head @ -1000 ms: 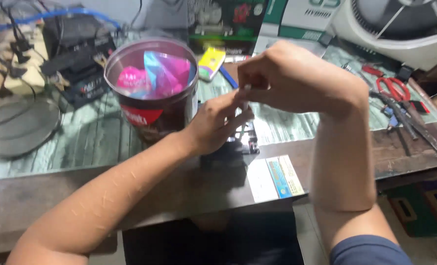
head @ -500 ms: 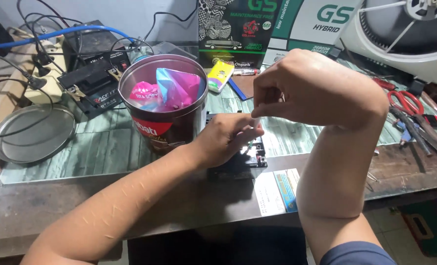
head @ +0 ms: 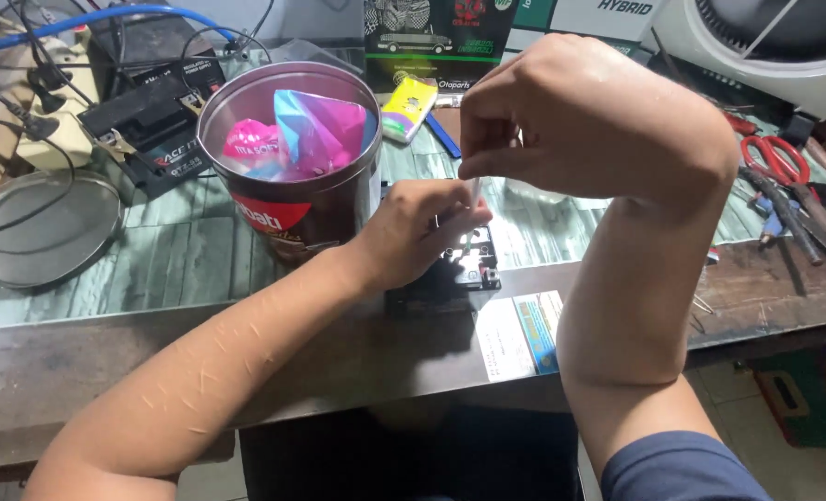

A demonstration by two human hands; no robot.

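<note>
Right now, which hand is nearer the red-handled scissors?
Right. The right hand is raised over the bench middle, with the red-handled scissors lying off to its right. The left hand rests lower on the small black battery, farther away.
</note>
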